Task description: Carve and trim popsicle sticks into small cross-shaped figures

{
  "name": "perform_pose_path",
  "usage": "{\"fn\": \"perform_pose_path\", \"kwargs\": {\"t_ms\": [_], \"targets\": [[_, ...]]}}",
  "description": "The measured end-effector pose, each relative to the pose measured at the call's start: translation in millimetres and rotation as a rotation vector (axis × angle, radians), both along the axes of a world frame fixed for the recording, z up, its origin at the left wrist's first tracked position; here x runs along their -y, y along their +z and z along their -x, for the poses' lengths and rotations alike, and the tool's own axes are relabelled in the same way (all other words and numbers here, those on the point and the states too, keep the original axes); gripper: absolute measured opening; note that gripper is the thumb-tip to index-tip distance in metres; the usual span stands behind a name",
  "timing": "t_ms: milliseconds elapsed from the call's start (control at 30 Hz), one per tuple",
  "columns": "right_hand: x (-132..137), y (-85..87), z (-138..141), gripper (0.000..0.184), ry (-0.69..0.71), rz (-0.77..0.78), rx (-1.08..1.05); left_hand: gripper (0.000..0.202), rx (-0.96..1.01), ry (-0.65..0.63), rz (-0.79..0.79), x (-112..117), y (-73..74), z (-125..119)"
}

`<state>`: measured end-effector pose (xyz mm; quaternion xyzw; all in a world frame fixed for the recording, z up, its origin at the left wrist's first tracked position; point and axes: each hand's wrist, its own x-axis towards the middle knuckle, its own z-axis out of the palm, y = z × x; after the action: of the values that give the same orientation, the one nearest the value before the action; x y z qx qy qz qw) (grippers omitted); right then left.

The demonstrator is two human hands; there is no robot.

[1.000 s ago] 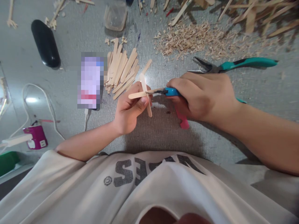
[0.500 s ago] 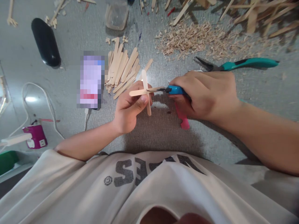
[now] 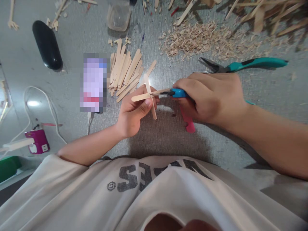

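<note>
Tabletop: gray tabletop (image 3: pixel 72 38) with a bumpy skin, holding everything here.
Shirt: white shirt (image 3: pixel 154 195) with dark letters, at the bottom of the view.
Wood bits: big heap of small wood shavings (image 3: pixel 199 40) at the far side, with loose long sticks past it.
Right hand: right hand (image 3: pixel 211 98) has a closed grip on a small cutter (image 3: pixel 178 93) with a blue handle. The dark tip of the cutter bites the right end of the flat stick in the cross.
Left hand: left hand (image 3: pixel 133 114) has a closed grip on two craft sticks crossed like a plus (image 3: pixel 148 95). The thumb and fingers pinch them where they cross. The cross is held up just above the tabletop, right in front of the person, between the two hands.
Black case: long black case (image 3: pixel 47 45) lies at the far left.
Phone: phone (image 3: pixel 93 82) lies left of the hands, with a white cable (image 3: pixel 51 110) going off from its near end.
Stick pile: pile of craft sticks (image 3: pixel 125 72) lies just beside the phone and just past the left hand.
Pliers: pliers with teal handles (image 3: pixel 243 65) lie just past the right hand.
Plug: purple plug block (image 3: pixel 38 145) sits near the left edge.
Pink piece: pink handle (image 3: pixel 187 122) pokes out under the right hand.
Cup: small clear tub (image 3: pixel 118 14) stands at the far edge.
</note>
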<state>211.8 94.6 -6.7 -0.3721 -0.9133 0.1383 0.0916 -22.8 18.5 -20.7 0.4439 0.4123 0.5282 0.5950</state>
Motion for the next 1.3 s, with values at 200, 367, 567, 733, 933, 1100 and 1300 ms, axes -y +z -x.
{"fn": "perform_pose_path", "kwargs": {"t_ms": [200,367,567,733,933,1100,1300], "targets": [[0.4,3.4,1.4,0.088,0.030,0.003,0.022,0.043,0.004,0.006,0.043,1.2,-0.8,1.2],[-1.4,-1.2,-0.4,0.084,0.006,-0.013,-0.005,0.043,0.016,0.017,0.024,1.4,-1.5,1.0],[-0.9,-7.7,-0.2,0.067,-0.078,-0.156,-0.123,0.043,0.029,0.139,0.080,3.8,-0.3,-3.3],[1.5,0.1,6.0,0.049,-0.171,-0.114,-0.013,0.033,-0.240,0.081,-0.230,11.0,-1.1,-7.3],[0.1,4.8,10.5,0.040,-0.180,-0.069,0.102,0.013,-0.913,0.124,-0.705,16.8,-3.4,-7.0],[-2.4,-5.3,10.0,0.038,-0.183,-0.102,0.058,0.019,-1.196,0.142,-0.769,12.7,-12.9,-1.6],[-12.6,-18.3,8.2,0.037,-0.259,-0.094,-0.166,0.012,-1.056,0.236,-0.574,0.8,-15.2,-0.4]]}}
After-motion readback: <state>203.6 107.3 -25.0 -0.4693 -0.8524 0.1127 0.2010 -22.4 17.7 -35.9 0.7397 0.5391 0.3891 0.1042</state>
